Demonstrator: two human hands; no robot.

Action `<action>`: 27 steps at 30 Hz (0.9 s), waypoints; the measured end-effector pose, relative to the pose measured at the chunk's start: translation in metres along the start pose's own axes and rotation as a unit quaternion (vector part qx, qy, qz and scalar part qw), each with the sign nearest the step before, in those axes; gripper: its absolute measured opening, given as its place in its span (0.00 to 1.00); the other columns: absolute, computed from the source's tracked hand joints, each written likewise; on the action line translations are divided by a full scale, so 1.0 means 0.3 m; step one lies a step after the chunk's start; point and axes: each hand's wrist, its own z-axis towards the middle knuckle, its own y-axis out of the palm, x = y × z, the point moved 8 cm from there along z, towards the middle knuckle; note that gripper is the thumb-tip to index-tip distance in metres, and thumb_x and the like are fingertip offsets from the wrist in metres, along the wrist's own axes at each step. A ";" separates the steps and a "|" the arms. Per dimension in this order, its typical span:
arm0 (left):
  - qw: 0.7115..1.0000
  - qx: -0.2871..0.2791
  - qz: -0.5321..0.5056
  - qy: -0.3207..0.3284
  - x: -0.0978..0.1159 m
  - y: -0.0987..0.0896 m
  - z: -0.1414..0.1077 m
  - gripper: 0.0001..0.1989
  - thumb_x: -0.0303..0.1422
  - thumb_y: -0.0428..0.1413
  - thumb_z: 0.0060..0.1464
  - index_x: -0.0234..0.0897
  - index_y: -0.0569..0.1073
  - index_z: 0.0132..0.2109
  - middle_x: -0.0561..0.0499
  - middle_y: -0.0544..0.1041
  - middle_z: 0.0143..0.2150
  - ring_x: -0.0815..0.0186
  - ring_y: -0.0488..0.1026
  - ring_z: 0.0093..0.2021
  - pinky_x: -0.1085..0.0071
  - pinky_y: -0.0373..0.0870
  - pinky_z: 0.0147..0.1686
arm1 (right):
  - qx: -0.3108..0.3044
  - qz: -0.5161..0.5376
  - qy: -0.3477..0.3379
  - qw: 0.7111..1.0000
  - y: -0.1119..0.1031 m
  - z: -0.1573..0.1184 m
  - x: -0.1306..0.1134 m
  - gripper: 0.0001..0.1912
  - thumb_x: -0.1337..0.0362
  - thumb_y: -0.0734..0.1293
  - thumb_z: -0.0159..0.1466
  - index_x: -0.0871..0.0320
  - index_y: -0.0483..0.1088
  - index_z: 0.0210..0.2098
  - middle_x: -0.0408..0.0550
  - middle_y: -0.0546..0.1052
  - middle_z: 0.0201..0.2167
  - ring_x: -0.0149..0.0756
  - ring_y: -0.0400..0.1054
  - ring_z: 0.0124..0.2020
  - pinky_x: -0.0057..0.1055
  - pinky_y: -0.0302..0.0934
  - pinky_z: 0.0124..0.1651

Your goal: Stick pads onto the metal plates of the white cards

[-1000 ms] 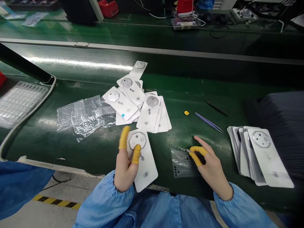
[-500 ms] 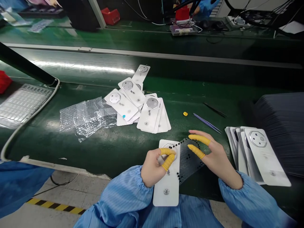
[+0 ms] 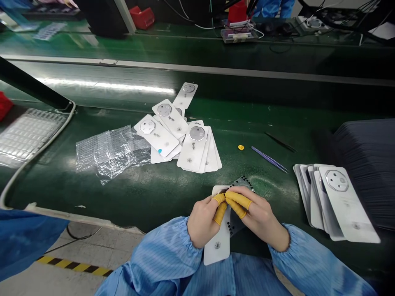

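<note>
A white panel lies at the table's front edge, its upper part covered by my fingers. Beside it on the right rests a dark translucent sheet dotted with small black pieces. My left hand is over the panel's ring area, thumb and finger in yellow finger cots pinched together. My right hand reaches across the sheet, and its yellow-capped fingers meet those of the left. Whatever lies between the fingertips of either hand is too small to make out.
Fanned white panels lie behind the hands, with clear bubble bags to their left. Purple tweezers, dark tweezers and a small yellow piece are right of centre. More panels and a dark stack stand far right.
My right hand has moved left and its spread fingers have closed beside the left hand's. The panel under the hands has tilted slightly, and the dark sheet is more covered.
</note>
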 end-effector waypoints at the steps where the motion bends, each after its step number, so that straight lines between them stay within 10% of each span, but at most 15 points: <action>1: 1.000 -0.003 0.004 0.001 0.000 0.001 0.001 0.07 0.23 0.49 0.51 0.35 0.70 0.36 0.46 0.76 0.30 0.61 0.75 0.28 0.71 0.70 0.25 | 0.014 0.016 0.011 1.000 -0.002 -0.001 0.008 0.17 0.73 0.62 0.64 0.55 0.66 0.52 0.51 0.73 0.46 0.37 0.70 0.45 0.32 0.70 0.45; 16: 0.997 -0.066 -0.034 0.009 -0.016 0.017 0.031 0.11 0.25 0.50 0.56 0.36 0.73 0.43 0.45 0.79 0.35 0.61 0.77 0.34 0.69 0.74 0.35 | 0.118 0.097 0.154 0.976 0.014 0.002 0.140 0.04 0.68 0.61 0.66 0.56 0.67 0.37 0.47 0.73 0.35 0.32 0.71 0.34 0.28 0.70 0.34; 22: 0.961 0.019 -0.251 -0.117 -0.151 -0.138 0.005 0.27 0.32 0.55 0.56 0.35 0.59 0.62 0.39 0.73 0.56 0.57 0.74 0.51 0.62 0.73 0.49 | 0.167 0.045 0.168 0.970 -0.016 -0.022 0.188 0.04 0.69 0.64 0.63 0.56 0.69 0.37 0.48 0.73 0.38 0.36 0.70 0.38 0.34 0.67 0.39; 25: 0.937 0.074 -0.315 -0.130 -0.152 -0.209 -0.042 0.38 0.32 0.53 0.58 0.38 0.40 0.68 0.38 0.75 0.52 0.58 0.78 0.42 0.64 0.77 0.39 | 0.178 -0.007 0.108 0.978 -0.060 -0.006 0.122 0.08 0.71 0.66 0.60 0.54 0.71 0.38 0.48 0.75 0.37 0.40 0.69 0.39 0.40 0.64 0.44; 27: 0.939 0.085 -0.295 -0.152 -0.125 -0.214 -0.067 0.36 0.31 0.54 0.58 0.38 0.45 0.67 0.42 0.80 0.42 0.60 0.79 0.33 0.67 0.77 0.33 | 0.170 -0.085 0.035 0.981 -0.088 0.012 0.033 0.11 0.72 0.67 0.59 0.53 0.70 0.41 0.48 0.75 0.36 0.42 0.68 0.39 0.42 0.64 0.44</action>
